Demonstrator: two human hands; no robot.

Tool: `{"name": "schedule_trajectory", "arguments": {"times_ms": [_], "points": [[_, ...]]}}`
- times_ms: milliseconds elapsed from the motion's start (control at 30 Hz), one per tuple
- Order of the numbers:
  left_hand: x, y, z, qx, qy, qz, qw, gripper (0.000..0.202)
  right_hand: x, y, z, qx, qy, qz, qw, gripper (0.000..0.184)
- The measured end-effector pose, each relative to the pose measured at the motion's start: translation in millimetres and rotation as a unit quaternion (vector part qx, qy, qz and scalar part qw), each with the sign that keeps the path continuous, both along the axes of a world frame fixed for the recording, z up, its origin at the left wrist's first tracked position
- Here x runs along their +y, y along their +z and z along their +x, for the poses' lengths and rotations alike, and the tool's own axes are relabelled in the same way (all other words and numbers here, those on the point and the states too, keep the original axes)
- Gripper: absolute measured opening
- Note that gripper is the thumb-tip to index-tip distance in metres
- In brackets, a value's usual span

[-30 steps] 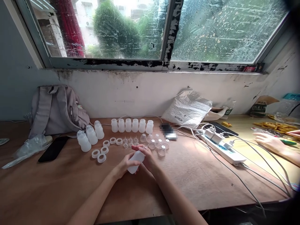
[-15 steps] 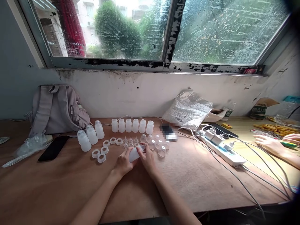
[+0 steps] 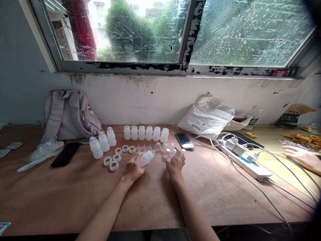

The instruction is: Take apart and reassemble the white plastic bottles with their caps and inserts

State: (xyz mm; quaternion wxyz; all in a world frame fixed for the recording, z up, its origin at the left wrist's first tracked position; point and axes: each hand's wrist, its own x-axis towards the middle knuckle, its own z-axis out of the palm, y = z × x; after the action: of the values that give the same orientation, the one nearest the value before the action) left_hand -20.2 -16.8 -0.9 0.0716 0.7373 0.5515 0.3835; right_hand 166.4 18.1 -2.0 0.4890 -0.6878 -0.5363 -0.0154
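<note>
My left hand (image 3: pixel 134 167) is wrapped round a frosted white baby bottle (image 3: pixel 145 158), tilted with its open neck up to the right. My right hand (image 3: pixel 176 164) is over the clear domed caps (image 3: pixel 166 153), fingers bent down among them; what lies under its fingertips is hidden. Several white ring collars (image 3: pixel 113 165) lie left of the held bottle. Small clear teats (image 3: pixel 143 148) stand just behind it. Open-necked bottles (image 3: pixel 141 133) stand in a row at the back. To the left are 3 capped bottles (image 3: pixel 103 142).
On the left are a grey backpack (image 3: pixel 67 115), a plastic bag (image 3: pixel 43 152) and a black phone (image 3: pixel 65 155). A power strip (image 3: pixel 247 162) with cables lies right, near a silver bag (image 3: pixel 209 115). Another person's hand (image 3: pixel 299 156) is at the far right beside yellow parts (image 3: pixel 304 138).
My right hand has left the bottle and moved right to the clear caps. My left hand keeps the bottle, whose neck is now uncovered. The view has shifted slightly.
</note>
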Motion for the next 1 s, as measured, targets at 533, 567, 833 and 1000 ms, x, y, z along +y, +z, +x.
{"name": "schedule_trajectory", "arguments": {"times_ms": [533, 567, 833, 1000], "points": [[8, -1.3, -10, 0.008, 0.040, 0.005, 0.999, 0.044, -7, -2.0, -17, 0.144, 0.321, -0.116, 0.929, 0.020], [9, -1.5, -10, 0.008, 0.043, 0.004, 0.999, 0.044, -8, -1.9, -18, 0.144, 0.329, -0.117, 0.926, 0.022], [9, -2.2, -10, 0.019, 0.047, 0.004, 0.999, 0.043, -11, -4.3, -20, 0.086, 0.342, -0.088, 0.932, 0.033], [7, -2.1, -9, 0.032, 0.014, 0.007, 0.999, 0.044, -5, -3.9, -16, 0.311, 0.240, -0.026, 0.919, 0.039]]}}
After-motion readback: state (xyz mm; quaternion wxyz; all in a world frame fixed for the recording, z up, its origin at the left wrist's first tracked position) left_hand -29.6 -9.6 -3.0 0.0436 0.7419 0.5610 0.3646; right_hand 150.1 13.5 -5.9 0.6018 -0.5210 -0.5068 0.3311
